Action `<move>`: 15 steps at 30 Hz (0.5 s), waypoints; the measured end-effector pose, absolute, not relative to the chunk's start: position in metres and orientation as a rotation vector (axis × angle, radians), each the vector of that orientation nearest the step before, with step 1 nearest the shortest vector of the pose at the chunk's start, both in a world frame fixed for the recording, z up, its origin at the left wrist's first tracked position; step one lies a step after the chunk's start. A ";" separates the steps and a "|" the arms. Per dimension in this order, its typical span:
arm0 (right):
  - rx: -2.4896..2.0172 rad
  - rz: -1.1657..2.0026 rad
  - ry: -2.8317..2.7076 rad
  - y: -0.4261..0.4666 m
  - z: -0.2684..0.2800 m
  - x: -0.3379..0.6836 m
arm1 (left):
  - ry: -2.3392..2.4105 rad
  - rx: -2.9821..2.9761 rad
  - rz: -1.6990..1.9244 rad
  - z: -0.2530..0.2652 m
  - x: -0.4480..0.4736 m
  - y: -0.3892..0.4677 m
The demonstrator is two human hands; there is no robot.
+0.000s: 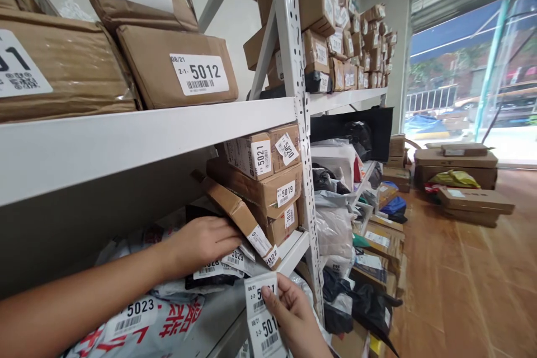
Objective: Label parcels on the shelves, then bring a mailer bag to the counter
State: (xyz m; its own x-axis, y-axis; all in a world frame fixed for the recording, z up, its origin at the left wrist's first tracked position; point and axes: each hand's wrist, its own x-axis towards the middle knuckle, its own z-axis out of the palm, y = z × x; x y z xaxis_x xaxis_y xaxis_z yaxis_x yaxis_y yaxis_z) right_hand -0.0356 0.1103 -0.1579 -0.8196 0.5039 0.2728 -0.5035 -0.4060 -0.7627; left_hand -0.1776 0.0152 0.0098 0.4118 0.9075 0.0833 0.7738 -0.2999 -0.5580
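I see my left hand (201,243) reaching onto the middle shelf (126,140), fingers flat and together against a long flat cardboard box (239,215). The box's long axis tilts, its labelled end pointing down toward the shelf's front edge and its other end up and back. Below, my right hand (296,319) pinches a strip of white number labels (262,313), hanging lengthwise downward.
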 end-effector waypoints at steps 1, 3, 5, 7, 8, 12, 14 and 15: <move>0.013 2.225 -1.207 0.110 -0.156 -0.037 | -1.394 -2.207 0.372 0.008 -0.175 0.020; 0.031 2.227 -1.219 0.107 -0.152 -0.040 | -1.412 -2.271 0.468 0.003 -0.170 0.030; -0.001 2.214 -1.226 0.104 -0.146 -0.042 | -1.478 -2.253 0.558 -0.001 -0.168 0.037; -0.055 2.187 -1.228 0.102 -0.141 -0.044 | -1.544 -2.290 0.574 0.000 -0.171 0.039; -0.077 2.177 -1.232 0.100 -0.139 -0.045 | -1.582 -2.357 0.521 0.002 -0.174 0.038; -0.114 2.173 -1.295 0.095 -0.136 -0.054 | -1.845 -2.685 -0.001 0.016 -0.189 0.023; -0.128 2.145 -1.333 0.092 -0.135 -0.060 | -1.992 -2.732 -0.182 0.020 -0.194 0.018; -0.136 2.123 -1.344 0.090 -0.135 -0.064 | -2.042 -2.736 -0.218 0.021 -0.195 0.017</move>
